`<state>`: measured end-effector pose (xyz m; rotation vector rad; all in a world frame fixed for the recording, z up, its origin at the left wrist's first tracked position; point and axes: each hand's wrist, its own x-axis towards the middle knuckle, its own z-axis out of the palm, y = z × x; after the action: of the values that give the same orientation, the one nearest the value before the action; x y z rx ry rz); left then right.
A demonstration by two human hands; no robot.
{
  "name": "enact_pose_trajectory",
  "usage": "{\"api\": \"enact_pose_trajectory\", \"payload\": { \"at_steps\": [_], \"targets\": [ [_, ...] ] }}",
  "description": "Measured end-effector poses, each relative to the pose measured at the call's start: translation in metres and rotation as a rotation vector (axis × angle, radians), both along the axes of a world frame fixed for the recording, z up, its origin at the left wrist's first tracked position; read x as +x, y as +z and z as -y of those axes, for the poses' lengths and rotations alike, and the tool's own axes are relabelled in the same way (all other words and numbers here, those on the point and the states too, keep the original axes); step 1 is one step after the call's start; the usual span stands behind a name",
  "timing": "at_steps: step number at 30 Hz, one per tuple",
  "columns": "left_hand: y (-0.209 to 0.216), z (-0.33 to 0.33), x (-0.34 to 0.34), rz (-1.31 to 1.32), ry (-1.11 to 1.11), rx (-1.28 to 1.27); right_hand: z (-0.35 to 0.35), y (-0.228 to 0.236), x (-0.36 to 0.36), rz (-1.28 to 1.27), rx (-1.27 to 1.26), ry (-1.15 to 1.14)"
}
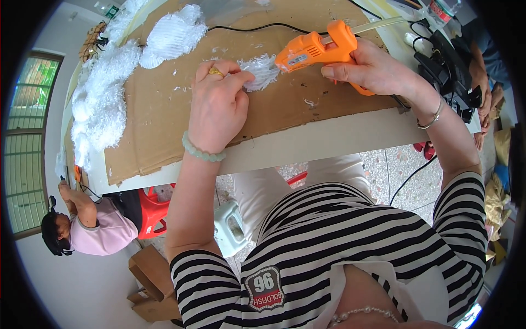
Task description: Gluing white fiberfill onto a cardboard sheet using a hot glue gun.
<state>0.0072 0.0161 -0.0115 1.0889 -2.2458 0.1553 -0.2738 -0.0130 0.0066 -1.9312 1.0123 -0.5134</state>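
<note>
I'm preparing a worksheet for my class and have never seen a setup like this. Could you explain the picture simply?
There is no robot here, just a person's two bare hands. The single picture comes from a wide fisheye camera worn on the person's head, looking down, so straight edges bend near the rim.

On the table lies a sheet of cardboard. The right hand holds an orange glue gun, its nozzle at a small white piece. The left hand has its fingers at that piece's other side. Farther left are a larger white piece and a fluffy white heap. Another person sits at the picture's left.
</note>
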Motion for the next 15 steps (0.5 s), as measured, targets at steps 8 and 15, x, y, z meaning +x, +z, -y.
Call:
{"api": "enact_pose_trajectory", "payload": {
  "at_steps": [8, 15],
  "targets": [
    [-0.001, -0.002, 0.000, 0.000, 0.024, 0.022, -0.003, 0.003, 0.001, 0.042, -0.024, 0.025],
    [-0.003, -0.001, 0.001, -0.023, 0.011, 0.016, -0.006, 0.014, 0.005, -0.065, 0.058, 0.066]
  ]
}}
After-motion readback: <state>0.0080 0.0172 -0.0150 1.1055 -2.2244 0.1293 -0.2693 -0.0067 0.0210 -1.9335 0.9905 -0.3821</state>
